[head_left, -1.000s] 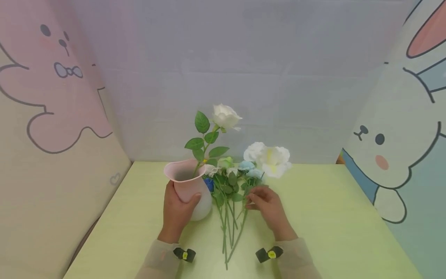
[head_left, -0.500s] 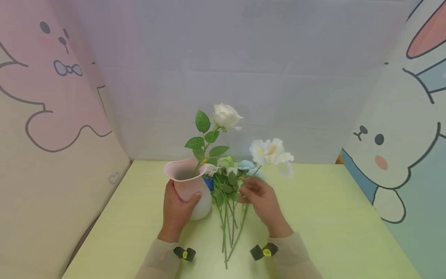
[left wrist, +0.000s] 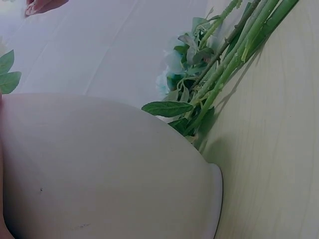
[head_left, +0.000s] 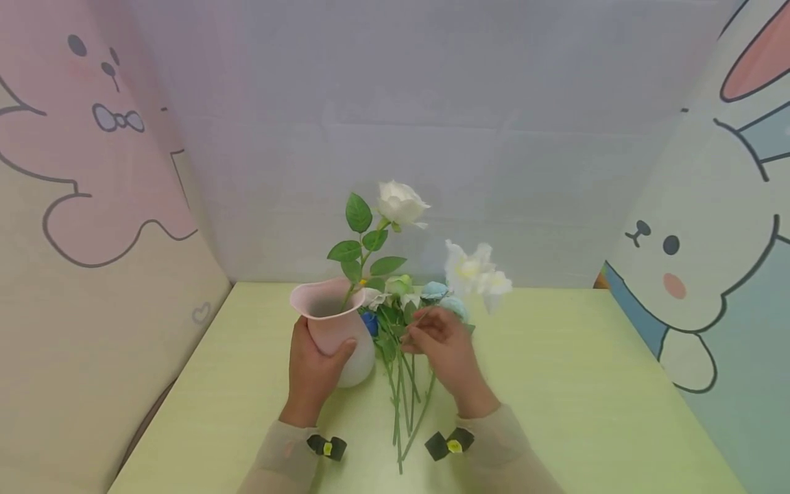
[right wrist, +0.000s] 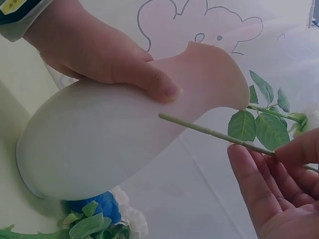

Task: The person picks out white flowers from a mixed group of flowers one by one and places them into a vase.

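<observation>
My left hand (head_left: pixel 313 377) grips the neck of a pink-and-white vase (head_left: pixel 345 350), thumb across its front. A white rose (head_left: pixel 401 204) with green leaves stands in the vase, leaning right. To the right, my right hand (head_left: pixel 446 357) pinches the stem of a ruffled white flower (head_left: pixel 472 269) between thumb and fingers. In the right wrist view, the bare end of that green stem (right wrist: pixel 199 128) points toward the vase and overlaps its side just below the flared mouth. Most of the vase's inside is hidden.
Several flowers lie in a bunch on the table (head_left: pixel 580 384) right of the vase: a blue one (head_left: pixel 370 322), a pale green one (head_left: pixel 400 285) and light blue ones (head_left: pixel 435 291). Their stems (head_left: pixel 397 412) point toward the near edge. A plain backdrop (head_left: pixel 524 137) stands behind.
My right hand has moved left toward the vase, carrying the white flower, whose head has turned and risen slightly. The left hand and vase have stayed in place.
</observation>
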A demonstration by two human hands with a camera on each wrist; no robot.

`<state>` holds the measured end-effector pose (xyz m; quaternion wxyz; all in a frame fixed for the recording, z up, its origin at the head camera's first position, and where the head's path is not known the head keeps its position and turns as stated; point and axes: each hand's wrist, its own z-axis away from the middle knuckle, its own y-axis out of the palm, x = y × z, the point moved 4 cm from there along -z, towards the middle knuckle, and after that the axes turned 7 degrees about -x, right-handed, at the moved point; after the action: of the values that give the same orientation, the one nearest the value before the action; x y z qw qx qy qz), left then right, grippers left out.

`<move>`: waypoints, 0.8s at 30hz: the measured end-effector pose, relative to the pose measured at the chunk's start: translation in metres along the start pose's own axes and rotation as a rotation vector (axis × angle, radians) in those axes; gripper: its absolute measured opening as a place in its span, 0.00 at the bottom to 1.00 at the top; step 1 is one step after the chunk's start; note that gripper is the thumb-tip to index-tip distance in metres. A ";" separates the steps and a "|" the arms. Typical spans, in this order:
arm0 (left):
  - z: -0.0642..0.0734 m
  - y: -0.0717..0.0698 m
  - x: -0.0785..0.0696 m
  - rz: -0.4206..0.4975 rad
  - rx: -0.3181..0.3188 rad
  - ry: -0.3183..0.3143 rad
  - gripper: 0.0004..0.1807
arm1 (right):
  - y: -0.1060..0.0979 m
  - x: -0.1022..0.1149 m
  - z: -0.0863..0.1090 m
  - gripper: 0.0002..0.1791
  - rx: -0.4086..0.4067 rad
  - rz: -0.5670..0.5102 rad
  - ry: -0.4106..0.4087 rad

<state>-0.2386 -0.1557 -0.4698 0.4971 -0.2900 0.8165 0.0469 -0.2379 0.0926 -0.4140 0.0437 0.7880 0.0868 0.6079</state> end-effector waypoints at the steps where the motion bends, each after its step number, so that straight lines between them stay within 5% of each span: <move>1: 0.000 0.000 0.000 -0.002 -0.001 0.000 0.51 | 0.001 0.001 -0.001 0.09 -0.005 0.000 0.004; 8: 0.001 0.000 0.001 -0.007 0.003 -0.003 0.51 | 0.009 0.012 -0.010 0.03 -0.024 0.058 -0.023; 16: 0.002 0.001 0.002 -0.017 0.006 -0.006 0.53 | 0.020 0.027 -0.019 0.15 -0.037 -0.063 -0.041; 24: 0.000 0.000 0.002 -0.039 -0.011 0.022 0.53 | 0.034 0.043 -0.028 0.11 -0.068 -0.126 -0.077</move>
<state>-0.2393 -0.1562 -0.4721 0.4874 -0.3089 0.8158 0.0385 -0.2516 0.0668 -0.3605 0.1118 0.8019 0.1140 0.5757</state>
